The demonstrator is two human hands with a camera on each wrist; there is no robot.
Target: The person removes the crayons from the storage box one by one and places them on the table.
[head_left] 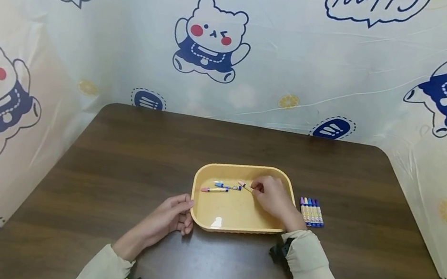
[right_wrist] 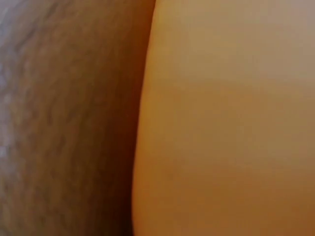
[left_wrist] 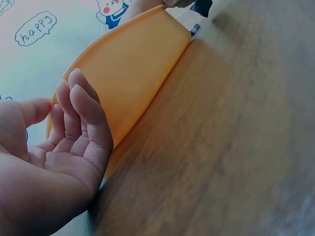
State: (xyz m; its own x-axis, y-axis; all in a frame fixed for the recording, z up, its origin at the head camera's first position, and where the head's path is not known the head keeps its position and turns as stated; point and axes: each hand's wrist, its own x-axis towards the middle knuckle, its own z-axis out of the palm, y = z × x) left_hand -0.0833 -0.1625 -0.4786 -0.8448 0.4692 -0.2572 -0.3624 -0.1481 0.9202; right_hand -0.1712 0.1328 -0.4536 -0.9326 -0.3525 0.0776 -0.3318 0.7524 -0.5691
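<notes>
A shallow yellow tray (head_left: 238, 216) with rounded corners sits on the table. My left hand (head_left: 171, 213) grips its left edge; in the left wrist view the thumb is at the rim (left_wrist: 58, 88) and the fingers curl against the outer wall. Inside the tray, my right hand (head_left: 274, 198) pinches the near end of a pale pink-tipped crayon (head_left: 245, 186). To its left lie a blue crayon (head_left: 228, 186) and a pink crayon (head_left: 214, 190), close together. The right wrist view shows only the tray's outer wall (right_wrist: 221, 123), with that hand hidden.
Several crayons (head_left: 311, 212) lie side by side in a row just right of the tray, near the right forearm. The brown wooden table (head_left: 140, 146) extends all around. Behind and beside it hangs a pale printed sheet (head_left: 272, 45) with cartoon bears.
</notes>
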